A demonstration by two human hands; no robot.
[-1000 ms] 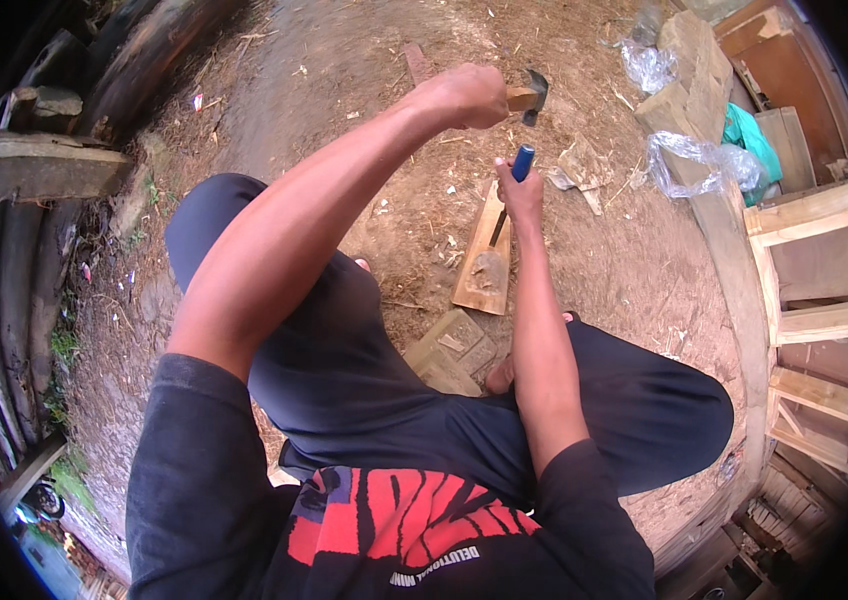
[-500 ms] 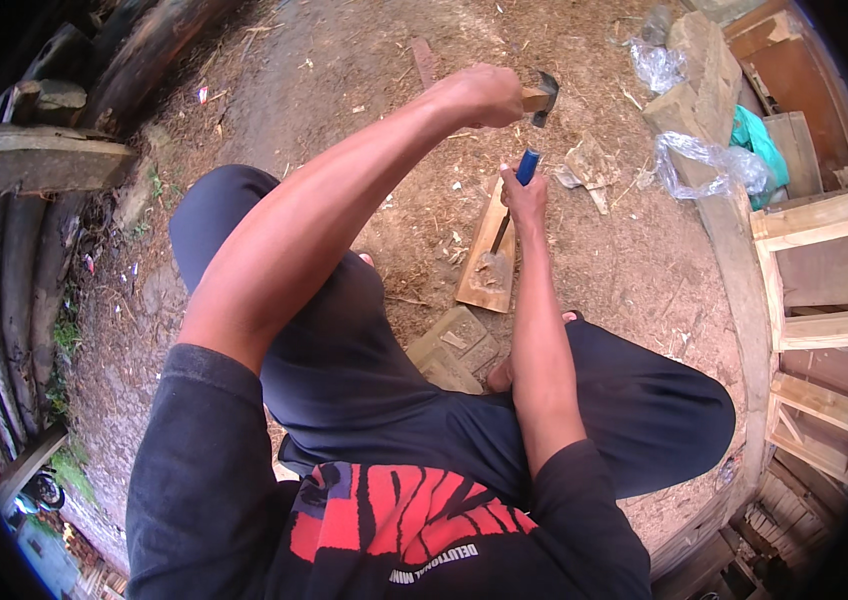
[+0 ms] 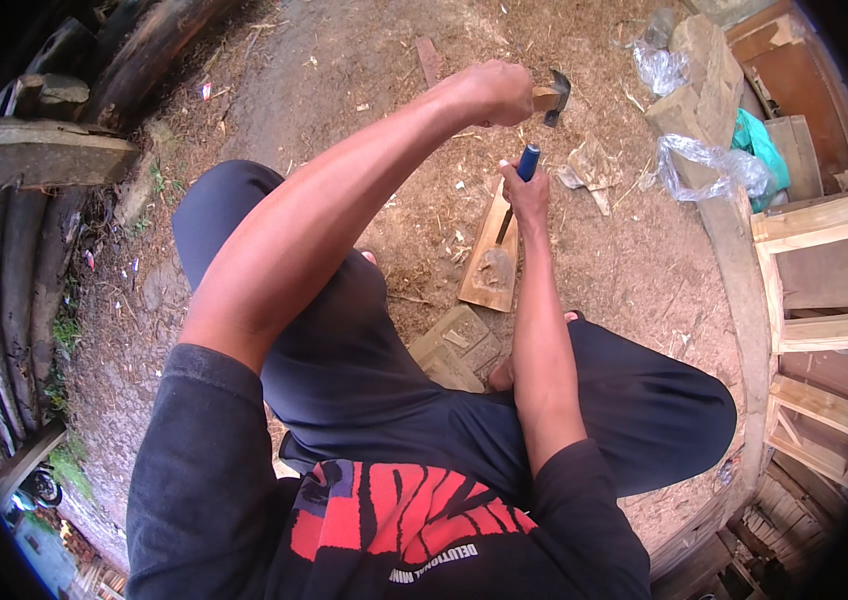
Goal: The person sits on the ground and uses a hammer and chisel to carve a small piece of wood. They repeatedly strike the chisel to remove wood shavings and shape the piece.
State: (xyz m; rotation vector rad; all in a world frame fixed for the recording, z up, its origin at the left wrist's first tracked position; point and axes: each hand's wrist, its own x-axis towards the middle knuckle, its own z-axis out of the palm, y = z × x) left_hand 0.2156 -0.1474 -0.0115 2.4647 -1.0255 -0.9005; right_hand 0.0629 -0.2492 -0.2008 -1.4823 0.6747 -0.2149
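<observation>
My left hand is closed round the handle of a hammer; its dark head is raised above the chisel. My right hand grips a chisel with a blue handle, its dark blade slanting down toward a wooden board. The board lies on the ground between my legs and has a carved, pale patch near its near end. The blade's tip rests at or close to that patch; exact contact is hard to make out. Hammer head and chisel handle are apart.
A flat block lies between the board and my legs. To the right are clear plastic wrap, a green bag and wooden frames. Stacked logs line the left. Wood chips litter the dirt ground.
My left hand and the hammer have shifted slightly to the right. The chisel in my right hand has barely moved, and the board stays nearly in place.
</observation>
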